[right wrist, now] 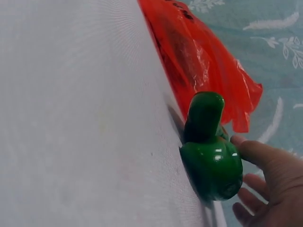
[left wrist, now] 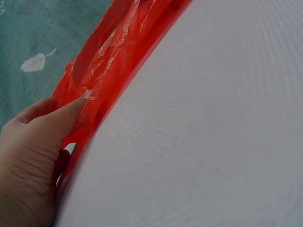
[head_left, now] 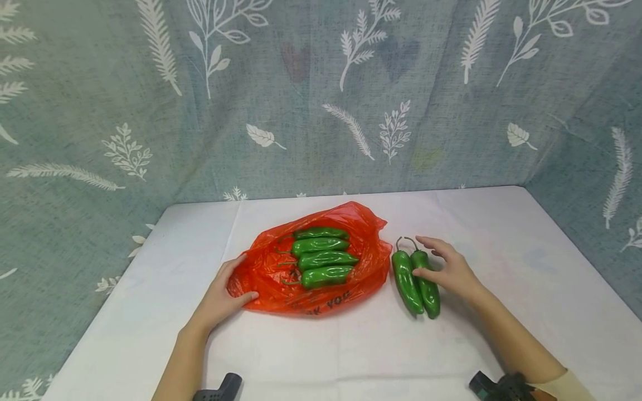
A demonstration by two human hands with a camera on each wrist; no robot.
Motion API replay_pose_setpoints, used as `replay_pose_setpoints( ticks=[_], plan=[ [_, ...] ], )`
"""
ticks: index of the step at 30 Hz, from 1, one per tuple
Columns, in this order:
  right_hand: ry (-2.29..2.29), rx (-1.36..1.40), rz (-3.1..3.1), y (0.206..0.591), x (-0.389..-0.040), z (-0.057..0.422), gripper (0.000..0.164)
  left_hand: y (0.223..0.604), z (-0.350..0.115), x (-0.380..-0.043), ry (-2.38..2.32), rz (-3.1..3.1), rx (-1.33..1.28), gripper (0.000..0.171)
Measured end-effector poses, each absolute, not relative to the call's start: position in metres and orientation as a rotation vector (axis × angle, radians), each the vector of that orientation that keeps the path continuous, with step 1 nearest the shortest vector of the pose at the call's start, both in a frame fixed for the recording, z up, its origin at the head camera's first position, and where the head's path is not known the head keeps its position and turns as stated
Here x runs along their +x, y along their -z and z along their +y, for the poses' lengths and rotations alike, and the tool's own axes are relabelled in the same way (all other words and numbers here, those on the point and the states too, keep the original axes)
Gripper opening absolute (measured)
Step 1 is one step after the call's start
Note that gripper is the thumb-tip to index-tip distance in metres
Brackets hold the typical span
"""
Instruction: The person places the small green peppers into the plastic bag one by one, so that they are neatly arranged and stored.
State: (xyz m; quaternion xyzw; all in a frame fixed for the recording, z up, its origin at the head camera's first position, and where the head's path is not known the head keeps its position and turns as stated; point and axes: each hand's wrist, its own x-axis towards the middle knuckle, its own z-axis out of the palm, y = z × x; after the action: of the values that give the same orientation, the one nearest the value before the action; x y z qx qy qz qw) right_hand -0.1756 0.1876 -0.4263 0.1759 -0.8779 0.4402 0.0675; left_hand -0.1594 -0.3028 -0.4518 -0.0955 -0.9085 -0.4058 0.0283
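Note:
A red plastic bag (head_left: pixel 368 273) with dark lettering lies spread on the white table. On it several green chili peppers (head_left: pixel 323 245) lie in a stack of rows, stems to the left. My left hand (head_left: pixel 223 295) holds the bag's left edge, its thumb over the plastic, other fingers partly hidden by it. Right of the bag, two more green peppers lie side by side, a left pepper (head_left: pixel 407 281) and a right pepper (head_left: pixel 426 284), stems away from me. My right hand (head_left: pixel 451 267) is at the right pepper, thumb over it, fingers spread and loosely bent near its stem end.
The white tabletop (head_left: pixel 331 351) runs to a grey-green leaf-patterned curtain (head_left: pixel 321 111) at the back and sides. Dark wrist devices (head_left: pixel 506 387) show at the lower edge of the head view.

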Motion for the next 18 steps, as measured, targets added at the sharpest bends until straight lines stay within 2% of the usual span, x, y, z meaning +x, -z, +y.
replay_pose_setpoints(
  ticks=[11,18],
  plan=[
    [-1.380,0.379,-2.859,0.4284,-0.1745,0.1953,0.077,0.4515,-0.3023,-0.1603,1.237,-2.810,-0.300,0.087],
    [-1.324,0.256,-2.940,0.4293,-0.1764,0.1959,0.076,0.4506,-0.3030,-0.1591,1.235,-2.804,-0.311,0.086]
  ],
)
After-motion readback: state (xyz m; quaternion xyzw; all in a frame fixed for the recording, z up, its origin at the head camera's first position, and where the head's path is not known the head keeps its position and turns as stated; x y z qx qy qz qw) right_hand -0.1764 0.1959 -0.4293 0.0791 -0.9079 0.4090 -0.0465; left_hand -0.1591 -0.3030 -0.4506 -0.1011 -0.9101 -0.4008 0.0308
